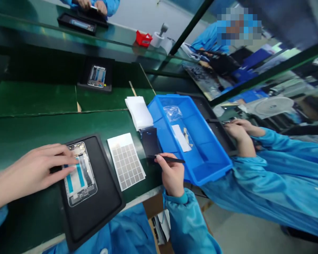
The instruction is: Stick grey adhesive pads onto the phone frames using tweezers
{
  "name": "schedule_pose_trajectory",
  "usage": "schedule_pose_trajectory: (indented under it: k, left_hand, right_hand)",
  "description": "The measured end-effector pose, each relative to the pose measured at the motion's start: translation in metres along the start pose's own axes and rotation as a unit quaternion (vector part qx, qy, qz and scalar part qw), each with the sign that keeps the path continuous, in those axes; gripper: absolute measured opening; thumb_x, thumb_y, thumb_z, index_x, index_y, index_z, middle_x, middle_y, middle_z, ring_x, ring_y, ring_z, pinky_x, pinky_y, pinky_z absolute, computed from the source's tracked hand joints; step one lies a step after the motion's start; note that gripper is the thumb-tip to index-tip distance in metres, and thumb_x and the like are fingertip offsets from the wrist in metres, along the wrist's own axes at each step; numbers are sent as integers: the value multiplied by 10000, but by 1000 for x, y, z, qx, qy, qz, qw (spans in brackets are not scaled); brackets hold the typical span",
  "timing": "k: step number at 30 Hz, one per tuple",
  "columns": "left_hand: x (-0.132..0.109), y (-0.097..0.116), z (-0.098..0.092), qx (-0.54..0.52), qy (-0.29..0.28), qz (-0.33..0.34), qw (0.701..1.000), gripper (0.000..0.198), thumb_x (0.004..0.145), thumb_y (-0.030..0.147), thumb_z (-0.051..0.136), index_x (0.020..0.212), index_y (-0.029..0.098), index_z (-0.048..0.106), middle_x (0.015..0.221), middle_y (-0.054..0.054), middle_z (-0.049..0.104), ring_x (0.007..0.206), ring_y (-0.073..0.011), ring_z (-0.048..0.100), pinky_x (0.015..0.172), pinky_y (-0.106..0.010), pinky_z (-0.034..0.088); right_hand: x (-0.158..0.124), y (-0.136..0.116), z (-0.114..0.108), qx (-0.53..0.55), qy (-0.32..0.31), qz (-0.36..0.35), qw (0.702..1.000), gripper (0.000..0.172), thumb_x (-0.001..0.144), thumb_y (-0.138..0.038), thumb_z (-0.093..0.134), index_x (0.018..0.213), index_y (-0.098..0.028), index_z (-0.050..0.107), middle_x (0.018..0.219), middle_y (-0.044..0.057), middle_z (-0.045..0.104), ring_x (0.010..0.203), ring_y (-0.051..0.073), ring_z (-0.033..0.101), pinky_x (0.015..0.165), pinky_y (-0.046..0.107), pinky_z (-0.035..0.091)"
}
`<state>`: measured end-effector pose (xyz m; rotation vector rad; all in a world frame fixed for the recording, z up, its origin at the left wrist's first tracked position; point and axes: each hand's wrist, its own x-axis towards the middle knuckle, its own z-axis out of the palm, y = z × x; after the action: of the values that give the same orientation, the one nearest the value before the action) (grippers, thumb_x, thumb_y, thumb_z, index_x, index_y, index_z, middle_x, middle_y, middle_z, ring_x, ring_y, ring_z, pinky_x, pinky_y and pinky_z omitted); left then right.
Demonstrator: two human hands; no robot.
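My left hand (51, 164) rests with fingers stretched out on an opened phone body (88, 187), which has blue strips and a bare circuit board along its top. That phone lies in a shallow black tray (108, 195). Black tweezers (175, 160) are pinched in my right hand (174, 174), their tips over a dark sheet (150, 143). Between the tray and my right hand lies a white sheet of grey square stickers (128, 160), with some squares gone from its upper part.
A blue bin (209, 155) holding plastic wrap and paper scraps stands at the right, beside a stack of white sheets (140, 114). Farther back, another phone body (97, 76) sits in a black tray. Co-workers' hands (240, 134) work at the right and across the bench.
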<state>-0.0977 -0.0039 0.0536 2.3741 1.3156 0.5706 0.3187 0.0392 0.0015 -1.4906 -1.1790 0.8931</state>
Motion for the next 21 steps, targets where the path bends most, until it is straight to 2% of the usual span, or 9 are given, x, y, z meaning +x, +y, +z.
schedule_pose_trajectory:
  k: [3, 6, 8, 10, 12, 15, 18, 21]
  left_hand:
    - [75, 38, 12, 5, 1, -15, 1000, 265, 965, 381, 511, 1065, 268, 730, 1013, -33, 713, 915, -206, 653, 773, -318, 527]
    - [162, 71, 47, 43, -30, -32, 998, 310, 904, 328, 595, 1155, 168, 680, 1130, -116, 689, 1058, -281, 627, 901, -409, 502]
    - [210, 82, 75, 38, -40, -75, 996, 380, 884, 363, 645, 1183, 128, 655, 1190, -166, 663, 1144, -333, 587, 959, -450, 466]
    - [243, 85, 99, 16, -40, -120, 992, 404, 887, 400, 658, 1161, 103, 658, 1222, -208, 645, 1182, -353, 569, 987, -456, 446]
    - [261, 83, 115, -1, -42, -138, 989, 354, 884, 394, 670, 1093, 108, 685, 1175, -203, 671, 1141, -334, 601, 966, -423, 457]
    - [266, 78, 121, -30, -49, -138, 989, 246, 891, 366, 664, 996, 150, 718, 1031, -133, 729, 986, -263, 667, 856, -342, 489]
    - [255, 75, 111, -63, -43, -121, 990, 205, 917, 353, 630, 962, 179, 728, 931, -66, 744, 881, -202, 682, 773, -283, 485]
    - [237, 76, 95, -132, -12, -90, 987, 186, 882, 308, 683, 1017, 192, 735, 865, -27, 748, 817, -173, 687, 735, -253, 473]
  right_hand:
    - [-1, 3, 2, 22, -9, -13, 1000, 283, 761, -388, 823, 900, -173, 701, 788, 27, 721, 699, 173, 692, 680, 311, 560]
    - [2, 1, 3, 6, -7, -40, 999, 284, 777, -397, 804, 907, -168, 698, 823, 43, 721, 723, 187, 699, 696, 333, 575]
    - [5, 0, 3, -3, 1, -59, 998, 285, 776, -401, 802, 905, -169, 699, 853, 53, 728, 735, 192, 704, 721, 353, 584]
    - [8, -2, 3, -5, 5, -69, 998, 285, 768, -402, 806, 898, -171, 702, 870, 63, 738, 745, 202, 714, 744, 374, 591]
    - [10, -4, 3, -4, 0, -72, 997, 279, 763, -398, 810, 890, -172, 706, 875, 74, 749, 763, 218, 727, 753, 386, 597]
    - [10, -8, 7, 8, -6, -84, 996, 245, 772, -377, 802, 873, -177, 700, 868, 77, 754, 792, 226, 735, 759, 388, 605]
    - [9, -19, 12, 39, -13, -125, 991, 176, 789, -317, 788, 862, -193, 687, 850, 55, 741, 812, 213, 733, 793, 391, 607]
    - [13, -33, 18, 60, -17, -186, 981, 118, 804, -272, 769, 856, -217, 678, 844, 37, 723, 811, 204, 725, 807, 397, 602]
